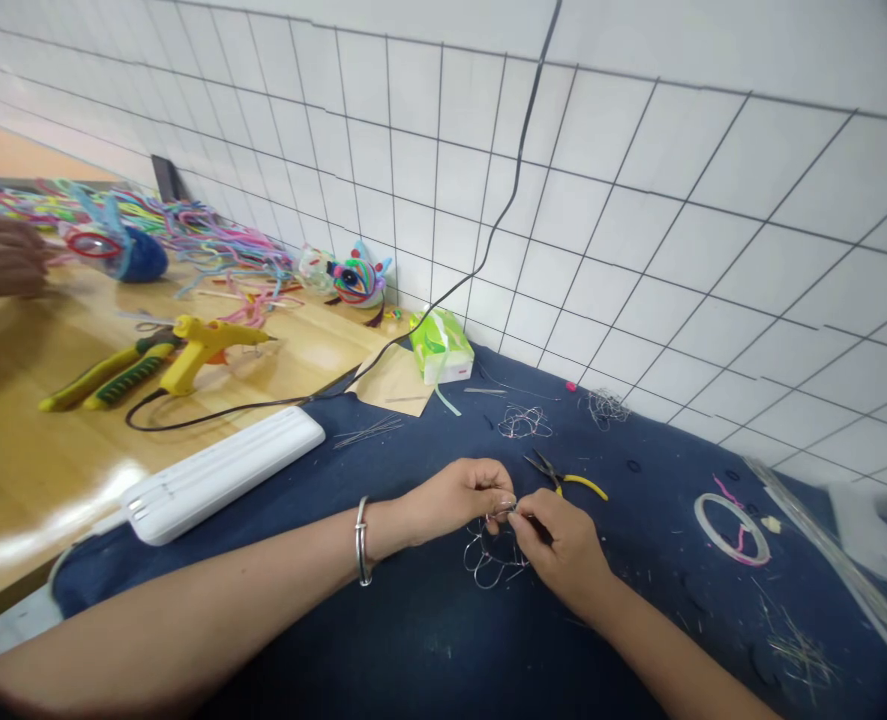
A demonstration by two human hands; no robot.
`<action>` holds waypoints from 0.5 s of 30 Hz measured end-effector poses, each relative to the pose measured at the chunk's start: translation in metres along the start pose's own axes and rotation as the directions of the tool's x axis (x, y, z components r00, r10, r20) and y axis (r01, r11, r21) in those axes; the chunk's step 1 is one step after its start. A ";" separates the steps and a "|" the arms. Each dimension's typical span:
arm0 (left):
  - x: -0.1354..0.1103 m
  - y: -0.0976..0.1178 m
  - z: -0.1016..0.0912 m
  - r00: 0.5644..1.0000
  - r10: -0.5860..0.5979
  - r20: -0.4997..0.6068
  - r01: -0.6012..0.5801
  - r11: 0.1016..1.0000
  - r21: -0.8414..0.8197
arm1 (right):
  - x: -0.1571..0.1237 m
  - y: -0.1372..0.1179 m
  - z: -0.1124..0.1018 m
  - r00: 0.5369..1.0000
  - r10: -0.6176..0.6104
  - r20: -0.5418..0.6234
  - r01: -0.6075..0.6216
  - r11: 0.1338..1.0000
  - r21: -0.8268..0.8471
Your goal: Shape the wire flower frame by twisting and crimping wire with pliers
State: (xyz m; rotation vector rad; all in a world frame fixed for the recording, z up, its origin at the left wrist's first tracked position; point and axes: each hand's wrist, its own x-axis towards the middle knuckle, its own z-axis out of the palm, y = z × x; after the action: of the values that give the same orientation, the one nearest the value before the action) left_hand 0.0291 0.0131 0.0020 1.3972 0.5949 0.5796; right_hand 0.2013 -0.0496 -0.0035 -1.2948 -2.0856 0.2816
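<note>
Pinching a thin silver wire frame [486,567], bent into rounded, petal-like loops, between the fingertips of the bare left hand [469,497] and the bare right hand [564,550], close together over the dark blue cloth-covered table [428,640]. Impossible to tell whether touching each other. Wearing a silver bangle [362,542] on the left wrist. Lying just beyond the right hand: slim yellow-handled pliers [582,484], opened out. Lying near the table's far edge: a tangle of fine silver wire [606,408]. Standing at the far left corner: a green-and-white tissue packet [449,358]. Lying toward the right edge: a flat white ring [764,550], beside a bundle of long straight wires [833,565]. Resting along the left edge: a white oblong plastic case [225,475]. Lying past that edge, on the pale wooden table [8,480]: a yellow glue gun [201,350], beside green-and-yellow-handled pliers [132,375]. Visible farther left: another person's blurred hand [0,255].
</note>
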 end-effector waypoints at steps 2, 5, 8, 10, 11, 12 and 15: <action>-0.001 0.002 -0.004 1.000 0.004 0.024 -0.005 0.998 0.063 | 0.000 0.000 -0.001 1.000 -0.008 0.030 0.007 1.000 0.009; -0.002 0.005 -0.007 1.000 0.016 0.022 -0.019 0.989 0.149 | 0.001 -0.002 -0.002 0.998 -0.002 0.064 0.000 0.999 0.032; -0.004 0.008 -0.008 0.999 0.008 0.036 -0.015 0.979 0.203 | 0.001 -0.002 -0.004 0.997 0.001 0.074 -0.004 0.999 0.049; -0.004 0.009 -0.008 0.998 0.009 0.059 -0.022 0.974 0.227 | 0.001 -0.002 -0.004 0.997 0.011 0.075 -0.014 0.999 0.044; -0.005 0.010 -0.007 0.998 0.014 0.068 -0.031 0.970 0.242 | 0.001 -0.002 -0.004 0.997 0.016 0.075 -0.019 0.999 0.038; -0.005 0.010 -0.007 0.997 0.023 0.073 -0.041 0.965 0.260 | 0.000 -0.002 -0.004 0.997 0.017 0.076 -0.020 0.999 0.033; -0.005 0.009 -0.007 0.996 0.044 0.082 -0.067 0.950 0.306 | 0.001 -0.002 -0.003 0.997 0.009 0.081 -0.012 0.999 0.032</action>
State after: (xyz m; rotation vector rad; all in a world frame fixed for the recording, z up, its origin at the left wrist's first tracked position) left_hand 0.0209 0.0155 0.0104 1.7276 0.6059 0.4902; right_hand 0.2013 -0.0508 0.0002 -1.2947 -2.1335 0.3772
